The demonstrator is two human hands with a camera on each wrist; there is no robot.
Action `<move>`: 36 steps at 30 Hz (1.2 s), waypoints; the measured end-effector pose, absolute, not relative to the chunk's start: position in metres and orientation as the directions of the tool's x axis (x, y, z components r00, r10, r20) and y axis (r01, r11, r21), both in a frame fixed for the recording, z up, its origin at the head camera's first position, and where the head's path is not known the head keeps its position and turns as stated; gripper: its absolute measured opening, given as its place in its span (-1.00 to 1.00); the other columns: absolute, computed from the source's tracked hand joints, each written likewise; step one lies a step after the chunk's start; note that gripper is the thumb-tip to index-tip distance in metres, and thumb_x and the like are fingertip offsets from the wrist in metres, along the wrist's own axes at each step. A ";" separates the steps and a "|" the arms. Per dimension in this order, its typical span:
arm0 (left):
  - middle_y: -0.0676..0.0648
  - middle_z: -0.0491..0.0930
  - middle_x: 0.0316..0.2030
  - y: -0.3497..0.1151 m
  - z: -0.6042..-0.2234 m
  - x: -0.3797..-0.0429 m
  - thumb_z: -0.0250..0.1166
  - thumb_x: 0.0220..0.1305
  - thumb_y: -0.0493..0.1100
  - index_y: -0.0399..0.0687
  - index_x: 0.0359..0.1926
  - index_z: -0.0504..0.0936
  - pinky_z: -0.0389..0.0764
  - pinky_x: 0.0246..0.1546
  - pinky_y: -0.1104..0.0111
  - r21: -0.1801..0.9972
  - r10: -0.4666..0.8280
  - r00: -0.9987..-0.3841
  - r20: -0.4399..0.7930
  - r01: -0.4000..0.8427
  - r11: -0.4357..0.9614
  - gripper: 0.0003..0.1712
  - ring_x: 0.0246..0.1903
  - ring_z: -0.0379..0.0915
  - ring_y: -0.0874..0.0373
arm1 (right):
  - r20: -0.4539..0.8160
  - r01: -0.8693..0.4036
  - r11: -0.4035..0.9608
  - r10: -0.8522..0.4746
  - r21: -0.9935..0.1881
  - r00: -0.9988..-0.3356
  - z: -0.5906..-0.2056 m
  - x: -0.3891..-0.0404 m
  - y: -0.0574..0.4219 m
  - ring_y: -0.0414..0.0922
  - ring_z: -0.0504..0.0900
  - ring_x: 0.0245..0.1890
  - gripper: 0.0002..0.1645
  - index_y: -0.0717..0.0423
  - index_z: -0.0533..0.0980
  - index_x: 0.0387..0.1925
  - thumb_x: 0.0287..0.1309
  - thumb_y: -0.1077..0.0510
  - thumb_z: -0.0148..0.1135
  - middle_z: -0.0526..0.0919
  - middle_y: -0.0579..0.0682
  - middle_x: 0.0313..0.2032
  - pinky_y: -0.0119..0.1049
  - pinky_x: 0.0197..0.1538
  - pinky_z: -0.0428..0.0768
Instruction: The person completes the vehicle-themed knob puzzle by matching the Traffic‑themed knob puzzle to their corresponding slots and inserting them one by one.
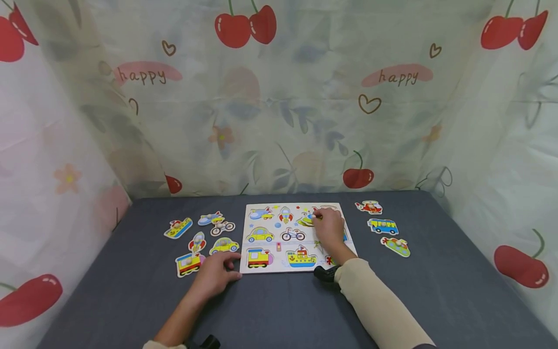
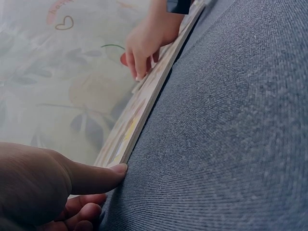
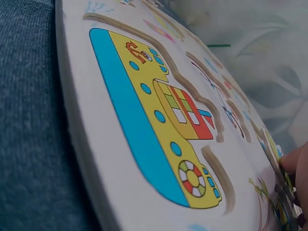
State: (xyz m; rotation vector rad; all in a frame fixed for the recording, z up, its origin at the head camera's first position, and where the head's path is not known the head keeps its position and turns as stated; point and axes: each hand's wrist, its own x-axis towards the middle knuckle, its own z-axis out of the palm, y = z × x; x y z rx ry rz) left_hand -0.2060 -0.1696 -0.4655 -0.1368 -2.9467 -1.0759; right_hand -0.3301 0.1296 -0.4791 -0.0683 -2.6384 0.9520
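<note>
A white wooden puzzle board (image 1: 279, 269) with printed vehicles in cut-out recesses lies on the dark cloth. My right hand (image 1: 330, 230) is over its upper right part and pinches a puzzle piece (image 1: 306, 220), yellow-green and mostly hidden by the fingers. In the right wrist view, fingertips (image 3: 290, 161) show at the piece's edge, beyond the printed ship recess (image 3: 144, 115). My left hand (image 1: 215, 274) rests at the board's lower left corner. The left wrist view shows its thumb (image 2: 98, 177) straight against the board's edge, the other fingers loosely bent below.
Left of the board lie loose pieces: a ship (image 1: 178, 228), an airplane (image 1: 210, 218), a bicycle (image 1: 223, 228), a rocket (image 1: 197, 242), a car (image 1: 224, 245) and a train (image 1: 188, 265). On the right are a helicopter (image 1: 369, 207), a bus (image 1: 383, 226) and a green piece (image 1: 395, 246).
</note>
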 end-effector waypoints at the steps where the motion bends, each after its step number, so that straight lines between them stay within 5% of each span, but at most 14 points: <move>1: 0.04 0.46 -0.47 -0.169 -0.465 -0.206 0.57 -0.10 -0.27 -0.09 -0.01 0.70 0.36 -0.37 0.27 0.643 0.081 -0.996 0.033 0.083 0.761 -0.48 -0.45 0.35 0.14 | 0.298 -0.068 0.780 0.155 -0.622 -0.942 -0.479 -0.330 0.129 0.05 0.47 -0.06 -0.76 0.14 0.68 -0.13 0.21 0.14 0.27 0.67 0.04 -0.16 0.00 0.07 0.30; 36: 0.04 0.46 -0.48 -0.169 -0.467 -0.205 0.57 -0.11 -0.28 -0.11 -0.04 0.70 0.36 -0.36 0.27 0.643 0.081 -0.995 0.056 0.098 0.760 -0.50 -0.44 0.34 0.15 | 0.359 -0.123 0.865 0.070 -0.487 -0.931 -0.481 -0.326 0.118 0.05 0.45 -0.07 -0.75 0.11 0.70 -0.12 0.20 0.13 0.28 0.61 0.05 -0.19 0.02 0.04 0.33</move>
